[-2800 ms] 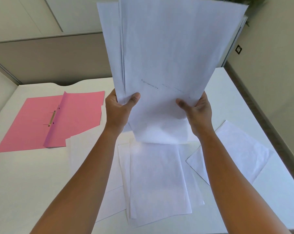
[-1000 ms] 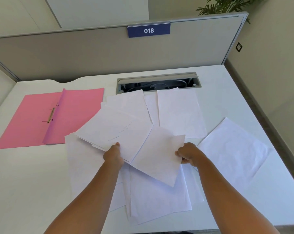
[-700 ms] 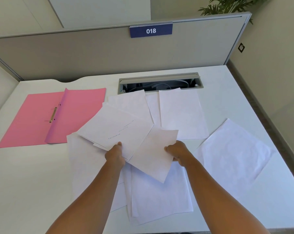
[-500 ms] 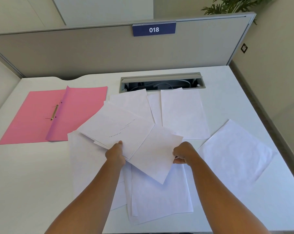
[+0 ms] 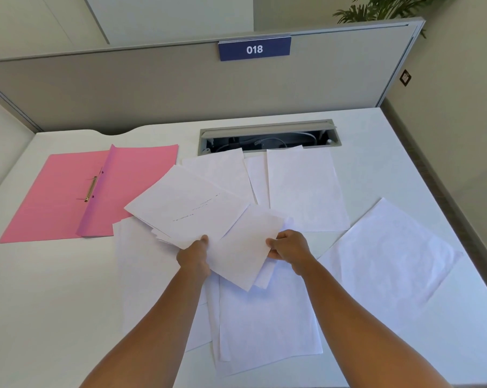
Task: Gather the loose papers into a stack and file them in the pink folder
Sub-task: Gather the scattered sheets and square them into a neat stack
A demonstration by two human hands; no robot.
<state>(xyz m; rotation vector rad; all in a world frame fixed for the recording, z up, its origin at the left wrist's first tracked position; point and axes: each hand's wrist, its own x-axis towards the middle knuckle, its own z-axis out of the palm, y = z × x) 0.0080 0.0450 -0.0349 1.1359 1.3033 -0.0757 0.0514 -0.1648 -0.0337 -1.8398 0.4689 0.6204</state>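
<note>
White sheets cover the middle of the desk [image 5: 41,303], overlapping so that many edges are buried and their number cannot be counted. The left hand [image 5: 194,256] pinches the near corner of a fanned bundle [image 5: 189,208] bearing a faint dotted line of print too small to read; how many sheets it holds is unclear. The right hand [image 5: 289,247] is closed on the edge of a smaller tilted sheet [image 5: 245,247], its fingers mostly hidden beneath the paper. Both forearms run out of the bottom of the view. More loose papers [image 5: 267,317] lie under the hands, with one sheet [image 5: 387,256] apart to the right. The pink folder [image 5: 54,197] lies open at the left, its brass fastener [image 5: 90,189] bare, no paper inside. The cable tray [image 5: 267,137] behind holds what seem to be cables, partly covered by sheets.
</note>
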